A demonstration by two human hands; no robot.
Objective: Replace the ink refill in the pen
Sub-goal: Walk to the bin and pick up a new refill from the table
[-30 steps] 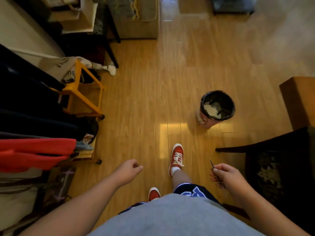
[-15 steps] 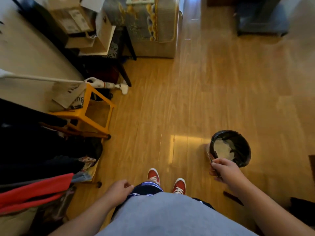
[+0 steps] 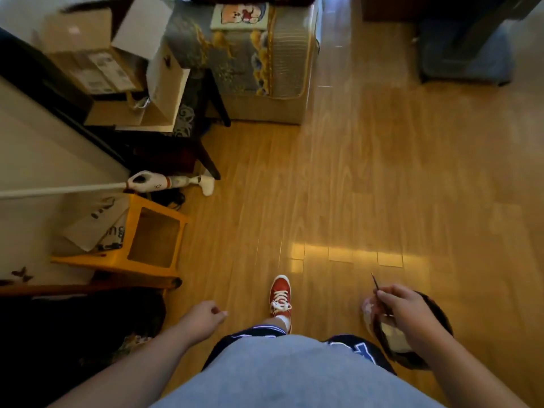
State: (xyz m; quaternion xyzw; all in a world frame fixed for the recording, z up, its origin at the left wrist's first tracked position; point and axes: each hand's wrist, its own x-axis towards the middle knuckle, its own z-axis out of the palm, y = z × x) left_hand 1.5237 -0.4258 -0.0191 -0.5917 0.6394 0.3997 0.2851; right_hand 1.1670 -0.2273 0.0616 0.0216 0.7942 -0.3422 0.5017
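My right hand [image 3: 407,312] pinches a thin dark ink refill [image 3: 376,282] whose tip points up and away. That hand hangs directly over a small round bin [image 3: 435,316] lined with a black bag, with pale paper inside it; my hand and forearm hide most of the bin. My left hand [image 3: 203,319] is loosely curled at my side and holds nothing. No pen body shows anywhere in view.
I stand on a wood floor [image 3: 368,187], one red shoe [image 3: 281,295] stepping forward. A yellow stool [image 3: 153,240] and a white stick vacuum [image 3: 164,182] are at left, cardboard boxes [image 3: 97,66] on a dark table behind, and a patterned fabric box [image 3: 259,60] ahead.
I have walked up to the bin, which has slid from ahead of me to under my right hand. The refill stays pinched in my right hand.
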